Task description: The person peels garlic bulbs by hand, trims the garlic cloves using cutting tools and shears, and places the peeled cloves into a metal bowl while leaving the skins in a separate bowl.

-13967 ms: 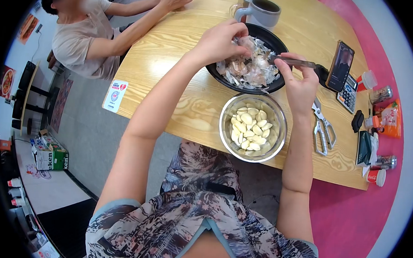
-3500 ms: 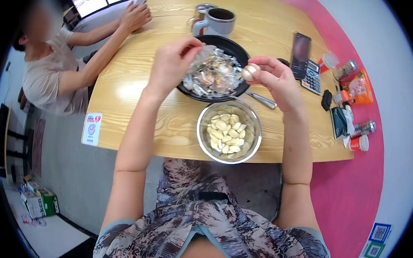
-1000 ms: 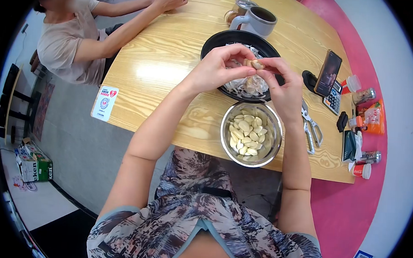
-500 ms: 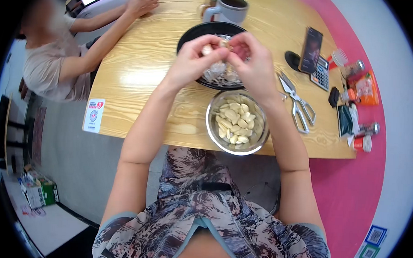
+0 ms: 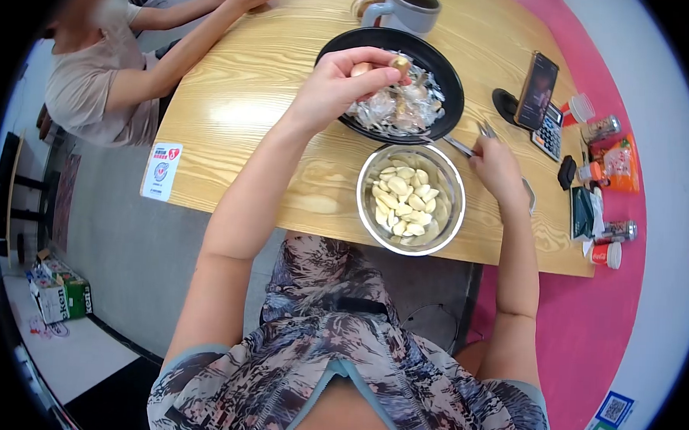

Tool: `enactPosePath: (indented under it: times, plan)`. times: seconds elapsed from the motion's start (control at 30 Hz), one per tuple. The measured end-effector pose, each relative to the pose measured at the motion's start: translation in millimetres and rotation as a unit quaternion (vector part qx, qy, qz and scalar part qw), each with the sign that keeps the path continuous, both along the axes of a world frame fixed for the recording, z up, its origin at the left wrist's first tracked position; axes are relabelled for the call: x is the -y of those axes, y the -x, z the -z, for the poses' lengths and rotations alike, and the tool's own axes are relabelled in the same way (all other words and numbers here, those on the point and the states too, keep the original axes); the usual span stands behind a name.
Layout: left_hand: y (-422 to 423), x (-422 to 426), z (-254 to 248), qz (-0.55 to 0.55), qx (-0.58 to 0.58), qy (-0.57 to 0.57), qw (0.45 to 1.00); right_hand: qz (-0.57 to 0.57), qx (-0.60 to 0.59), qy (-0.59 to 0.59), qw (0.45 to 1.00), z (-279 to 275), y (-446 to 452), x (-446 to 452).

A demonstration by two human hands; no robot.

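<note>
My left hand (image 5: 336,85) is closed around pieces of garlic (image 5: 400,65), held above a black pan (image 5: 458,105). Inside the pan lie papery garlic skins (image 5: 407,106) and some bulbs. On the right, my right hand (image 5: 496,166) has its fingers closed at the end of a slim metal knife (image 5: 460,146), whose far end reaches the pan's rim. Scissors (image 5: 530,195) lie partly hidden under that hand. Between my forearms stands a steel bowl (image 5: 458,212) holding several peeled garlic cloves (image 5: 403,198).
A grey mug (image 5: 415,14) stands behind the pan. To the right are a phone on a stand (image 5: 536,91), a calculator (image 5: 548,133), jars and an orange packet (image 5: 622,166). Another person (image 5: 96,89) sits at the left, forearms on the table (image 5: 234,95).
My right hand has left the garlic and moved right and down to the knife beside the scissors. My left hand keeps the garlic over the pan. The view has shifted slightly.
</note>
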State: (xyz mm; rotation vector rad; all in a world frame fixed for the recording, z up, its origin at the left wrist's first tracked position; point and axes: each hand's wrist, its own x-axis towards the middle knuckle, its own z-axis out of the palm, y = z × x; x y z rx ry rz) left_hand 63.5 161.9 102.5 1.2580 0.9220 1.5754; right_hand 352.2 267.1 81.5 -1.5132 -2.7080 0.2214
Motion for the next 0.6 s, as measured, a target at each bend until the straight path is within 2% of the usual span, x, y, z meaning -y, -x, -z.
enactPosePath:
  times: [0.13, 0.2, 0.23, 0.3, 0.33, 0.4, 0.47, 0.53, 0.6]
  plan:
    - [1, 1, 0, -0.01, -0.002, 0.001, 1.0, 0.062, -0.023, 0.055, 0.996, -12, -16, -3]
    - [1, 1, 0, 0.002, 0.004, 0.008, 1.0, 0.095, -0.183, 0.035, 0.978, -16, -31, -7]
    - [-1, 2, -4, 0.003, 0.015, -0.002, 1.0, 0.093, -0.183, 0.035, 0.978, -27, -27, -2]
    - [-3, 2, -3, -0.004, 0.009, 0.008, 1.0, 0.034, -0.263, -0.065, 0.962, -50, -15, 12]
    - [-2, 2, -2, -0.009, 0.004, 0.018, 1.0, 0.033, -0.265, -0.064, 0.962, -54, -5, 16]
    - [-1, 2, -1, -0.017, 0.001, 0.017, 1.0, -0.061, -0.43, -0.003, 0.901, -58, 15, 20]
    - [-1, 2, -2, -0.026, -0.001, 0.015, 1.0, -0.095, -0.463, 0.028, 0.881, -59, 34, 21]
    - [-1, 2, -4, -0.013, 0.011, 0.002, 1.0, -0.134, -0.615, 0.163, 0.76, -67, 55, 29]
    - [3, 0, -1, -0.021, -0.024, -0.001, 1.0, -0.168, -0.621, 0.162, 0.748, -73, 67, 29]
